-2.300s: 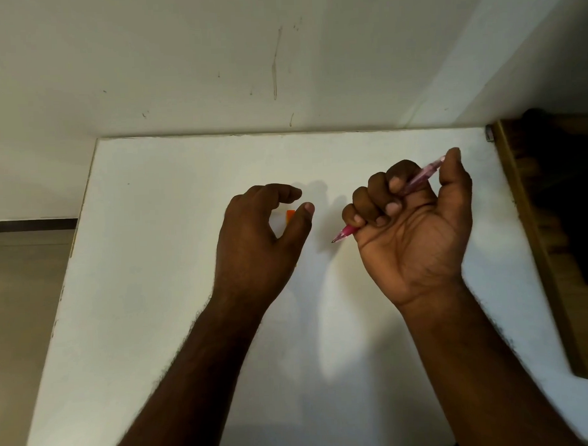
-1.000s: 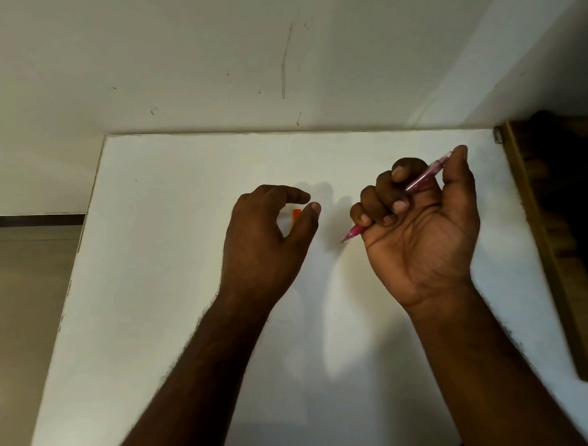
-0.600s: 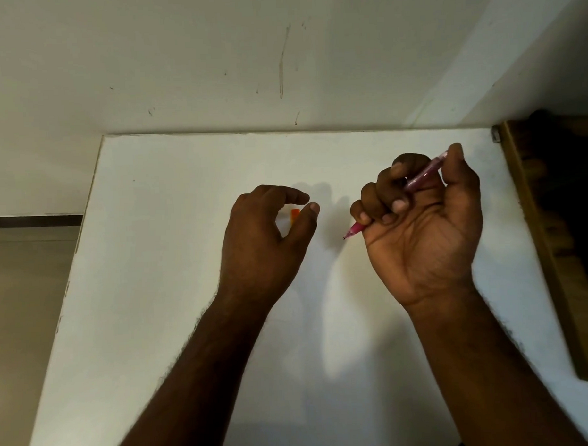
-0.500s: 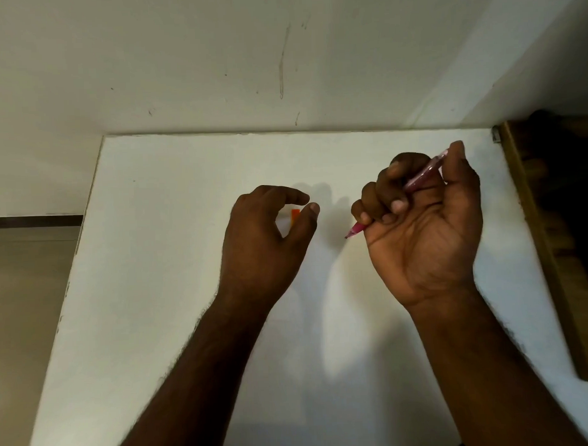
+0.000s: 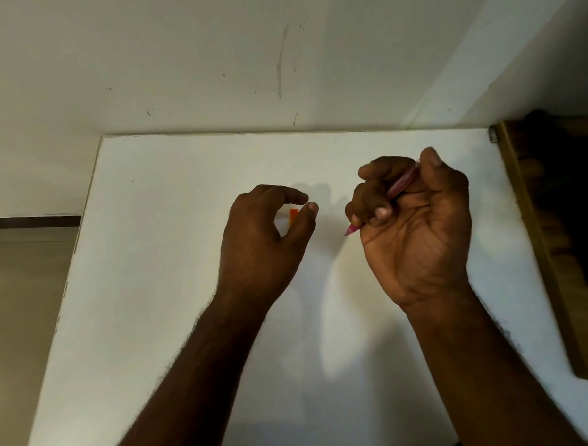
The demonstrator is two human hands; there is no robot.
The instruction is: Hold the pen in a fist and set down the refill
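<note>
Two hands over white table, right hand gripping pink pen, left hand loosely curled, holding nothing

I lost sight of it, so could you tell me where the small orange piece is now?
In the head view, the orange piece lies on the white table, mid-table, partly hidden between the left hand's curled forefinger and thumb, left of the pink pen.

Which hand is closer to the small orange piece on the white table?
Left. The left hand curls around the orange piece, thumb beside it. The right hand is off to its right, gripping a pink pen.
</note>
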